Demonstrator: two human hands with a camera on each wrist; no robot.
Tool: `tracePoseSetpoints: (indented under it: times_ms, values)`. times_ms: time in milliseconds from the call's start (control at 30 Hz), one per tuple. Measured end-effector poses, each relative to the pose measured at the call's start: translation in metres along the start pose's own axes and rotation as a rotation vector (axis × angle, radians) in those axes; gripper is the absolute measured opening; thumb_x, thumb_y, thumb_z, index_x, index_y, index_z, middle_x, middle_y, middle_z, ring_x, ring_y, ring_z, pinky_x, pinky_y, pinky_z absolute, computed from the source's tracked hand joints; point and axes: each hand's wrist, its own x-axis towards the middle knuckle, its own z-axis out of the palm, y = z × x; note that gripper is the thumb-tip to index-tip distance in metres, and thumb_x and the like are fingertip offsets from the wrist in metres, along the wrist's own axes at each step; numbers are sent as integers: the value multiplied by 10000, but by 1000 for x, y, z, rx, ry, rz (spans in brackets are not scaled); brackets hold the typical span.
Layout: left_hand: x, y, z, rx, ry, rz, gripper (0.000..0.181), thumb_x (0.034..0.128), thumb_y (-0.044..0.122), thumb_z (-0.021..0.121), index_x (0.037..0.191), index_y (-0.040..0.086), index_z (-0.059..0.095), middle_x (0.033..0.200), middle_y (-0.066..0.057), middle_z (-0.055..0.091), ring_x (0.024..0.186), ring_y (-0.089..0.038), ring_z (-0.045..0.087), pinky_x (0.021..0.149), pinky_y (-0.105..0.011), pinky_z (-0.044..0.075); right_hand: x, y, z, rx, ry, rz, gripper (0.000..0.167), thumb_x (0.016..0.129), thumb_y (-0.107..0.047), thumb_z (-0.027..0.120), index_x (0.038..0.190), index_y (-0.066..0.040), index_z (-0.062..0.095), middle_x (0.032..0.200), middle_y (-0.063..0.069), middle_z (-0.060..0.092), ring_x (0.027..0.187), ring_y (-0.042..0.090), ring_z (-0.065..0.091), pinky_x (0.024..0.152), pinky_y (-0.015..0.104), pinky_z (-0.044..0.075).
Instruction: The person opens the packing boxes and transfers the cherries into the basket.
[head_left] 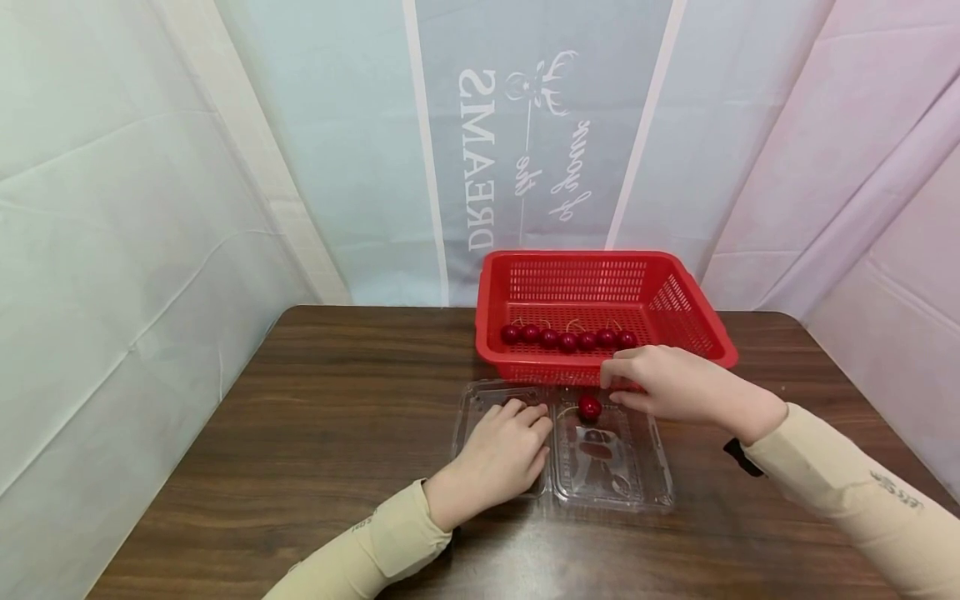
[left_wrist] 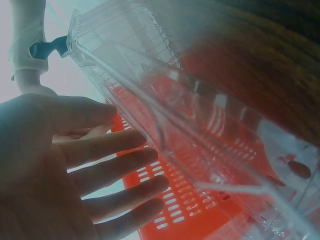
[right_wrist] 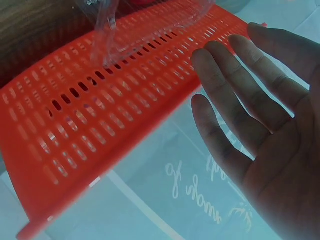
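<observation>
A clear plastic clamshell box (head_left: 615, 502) lies opened out on the table, its two halves side by side. One red cherry (head_left: 590, 408) with a thin stem sits in the back of the right half. My right hand (head_left: 663, 385) hovers just right of that cherry, close to the front of the red basket (head_left: 491, 357). In the right wrist view its loosely stretched fingers (right_wrist: 235, 107) hold nothing. Over the left half of the box, my left hand (head_left: 491, 454) has its fingers extended; the left wrist view shows them beside the clear plastic wall (left_wrist: 120, 65).
Inside the basket, several dark red cherries (head_left: 567, 342) with stems form a row near the front. The basket stands at the back of the brown wooden table (head_left: 337, 417). Behind it hangs a printed curtain (head_left: 375, 167).
</observation>
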Motion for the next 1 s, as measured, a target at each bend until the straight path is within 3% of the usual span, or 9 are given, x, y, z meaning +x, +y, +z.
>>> tracePoseSetpoints:
  times_ms: [233, 700, 1000]
  values:
    - [0, -1, 0, 6, 32, 10, 191, 827, 277, 653, 973, 156, 677, 1121, 0, 672, 917, -180, 579, 700, -297, 454, 1, 1, 12, 19, -23, -25, 149, 776, -185, 759, 837, -229, 630, 781, -153, 610, 641, 18, 540, 595, 217, 482]
    - [1, 0, -1, 4, 11, 8, 189, 830, 284, 649, 970, 159, 674, 1126, 4, 670, 917, -178, 582, 693, -296, 455, -1, 6, 40, 27, -11, -67, 179, 758, -94, 755, 803, -215, 631, 737, -138, 581, 617, 17, 508, 566, 181, 440]
    - [1, 1, -1, 5, -12, 2, 193, 843, 293, 631, 977, 159, 668, 1141, 7, 663, 935, -182, 579, 707, -303, 460, -1, 9, 54, 9, 39, -110, 264, 712, -27, 779, 876, -186, 645, 836, -49, 639, 721, 71, 593, 641, 277, 518]
